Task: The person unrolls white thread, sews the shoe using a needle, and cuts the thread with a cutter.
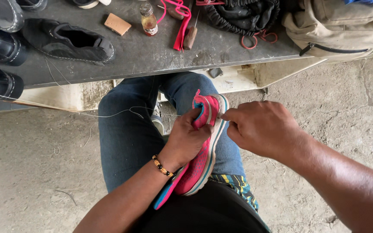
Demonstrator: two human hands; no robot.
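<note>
A pink running shoe with a pale sole and blue lining lies on its side over my lap. My left hand, with a beaded bracelet at the wrist, grips its upper near the heel. My right hand is closed beside the heel rim, fingertips pinched at the sole edge; whatever it pinches is too small to make out. A thin pale thread runs from the shoe leftwards across my knee.
A dark worktop ahead carries black shoes, a small brown block, a little bottle, pink laces, a wooden-handled tool and a black bag. A beige backpack sits at right. Cracked concrete floor all around.
</note>
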